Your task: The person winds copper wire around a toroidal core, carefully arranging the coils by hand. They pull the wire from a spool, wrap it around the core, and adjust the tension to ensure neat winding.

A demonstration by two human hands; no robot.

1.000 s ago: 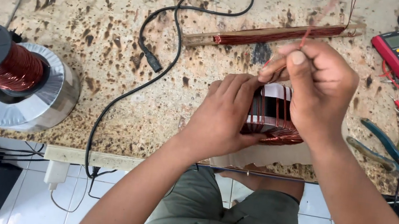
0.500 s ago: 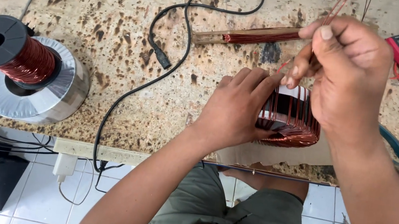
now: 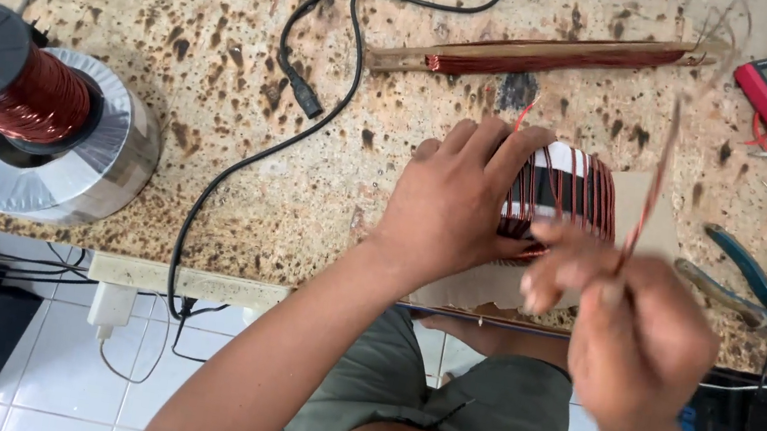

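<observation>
At centre of the bench, your left hand [image 3: 450, 205] clamps the toroid coil [image 3: 560, 205], fingers curled over its left rim.
Right hand [image 3: 628, 325], blurred, pinches the copper wire [image 3: 648, 198] just near of the coil. Core likely heavy and rigid; wire thin, kinks easily. Grip the rim, not the windings.

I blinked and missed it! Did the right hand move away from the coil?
Yes. The right hand came down from above the coil toward the table edge, nearer the person, pulling the wire.
</observation>
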